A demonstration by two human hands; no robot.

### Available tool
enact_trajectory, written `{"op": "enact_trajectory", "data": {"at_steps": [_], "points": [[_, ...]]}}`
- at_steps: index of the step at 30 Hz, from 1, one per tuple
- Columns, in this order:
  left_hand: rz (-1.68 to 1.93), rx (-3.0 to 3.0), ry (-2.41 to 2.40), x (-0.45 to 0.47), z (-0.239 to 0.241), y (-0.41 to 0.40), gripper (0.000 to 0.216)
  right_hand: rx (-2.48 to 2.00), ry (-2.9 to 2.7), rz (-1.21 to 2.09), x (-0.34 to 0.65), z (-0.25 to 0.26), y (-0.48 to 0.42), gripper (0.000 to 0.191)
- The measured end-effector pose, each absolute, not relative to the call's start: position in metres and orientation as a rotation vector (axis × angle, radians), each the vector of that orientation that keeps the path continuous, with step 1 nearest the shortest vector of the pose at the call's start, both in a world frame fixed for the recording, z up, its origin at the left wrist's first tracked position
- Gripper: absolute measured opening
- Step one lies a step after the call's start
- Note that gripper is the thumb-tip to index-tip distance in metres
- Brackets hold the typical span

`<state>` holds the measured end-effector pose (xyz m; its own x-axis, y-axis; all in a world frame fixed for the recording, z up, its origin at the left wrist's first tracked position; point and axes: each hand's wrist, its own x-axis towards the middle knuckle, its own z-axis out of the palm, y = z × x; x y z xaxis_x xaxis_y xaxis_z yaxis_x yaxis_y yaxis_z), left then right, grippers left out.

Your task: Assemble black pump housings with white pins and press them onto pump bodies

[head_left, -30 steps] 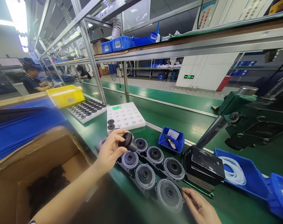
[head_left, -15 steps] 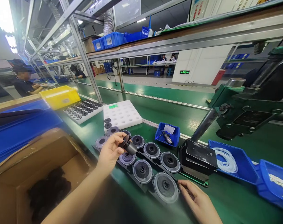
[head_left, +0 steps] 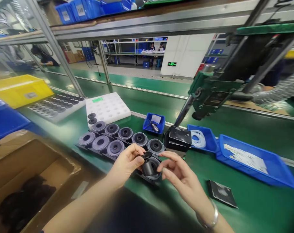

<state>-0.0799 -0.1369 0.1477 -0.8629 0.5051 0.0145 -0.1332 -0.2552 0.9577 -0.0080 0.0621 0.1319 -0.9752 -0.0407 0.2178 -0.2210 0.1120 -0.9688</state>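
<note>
My left hand [head_left: 124,165] pinches a dark metal cylinder with a black flanged top [head_left: 148,168], its smooth barrel tilted downward. Close to the cylinder's right side is my right hand [head_left: 183,176], its fingers curved and apart with nothing held. Below both hands, two rows of round, speaker-like parts with grey rims [head_left: 115,148] lie on the green bench. The cylinder and fingers partly cover the nearest round part [head_left: 156,163]. Whether the cylinder touches it I cannot tell.
A green press [head_left: 210,94] stands at the right, beside blue bins [head_left: 253,176] and a flat black block [head_left: 222,193]. Behind the rows lies a white foam tray [head_left: 110,108]. At the lower left is a cardboard box [head_left: 47,161] of dark parts. A metal shelf [head_left: 137,24] crosses overhead.
The view has swung right. My left hand has carried the cylinder to the near end of the rows. Off the last round part's edge, my right hand has moved up beside the cylinder.
</note>
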Motion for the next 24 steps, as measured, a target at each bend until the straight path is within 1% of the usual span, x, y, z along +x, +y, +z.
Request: {"op": "enact_trajectory", "data": {"at_steps": [5, 9, 12, 14, 16, 17, 19, 20, 22, 24], "points": [[1.938, 0.561, 1.594, -0.065, 0.143, -0.118, 0.052, 0.395, -2.237, 1.932, 0.000, 0.126, 0.051, 0.025], [1.900, 0.615, 1.633, -0.055, 0.136, -0.110, 0.055, 0.367, -2.128, 2.027, 0.012, 0.115, 0.052, 0.017], [1.894, 0.581, 1.662, -0.046, 0.127, -0.107, 0.048, 0.281, -2.024, 2.080, 0.022, 0.105, 0.053, 0.014], [1.930, 0.532, 1.599, -0.038, 0.121, -0.105, 0.048, 0.215, -1.952, 2.078, 0.028, 0.097, 0.054, 0.013], [1.977, 0.546, 1.508, -0.030, 0.115, -0.104, 0.042, 0.157, -1.898, 2.057, 0.034, 0.089, 0.054, 0.014], [1.982, 0.560, 1.494, -0.027, 0.112, -0.103, 0.045, 0.129, -1.887, 2.046, 0.036, 0.086, 0.054, 0.014], [1.964, 0.564, 1.548, -0.021, 0.107, -0.103, 0.059, 0.074, -1.890, 2.034, 0.041, 0.080, 0.054, 0.015], [1.950, 0.556, 1.600, -0.019, 0.104, -0.102, 0.062, 0.055, -1.892, 2.032, 0.042, 0.078, 0.054, 0.015], [1.934, 0.550, 1.704, -0.018, 0.102, -0.102, 0.060, 0.040, -1.883, 2.051, 0.044, 0.076, 0.053, 0.014], [1.936, 0.569, 1.790, -0.020, 0.101, -0.103, 0.052, 0.053, -1.862, 2.087, 0.045, 0.075, 0.053, 0.015]]}}
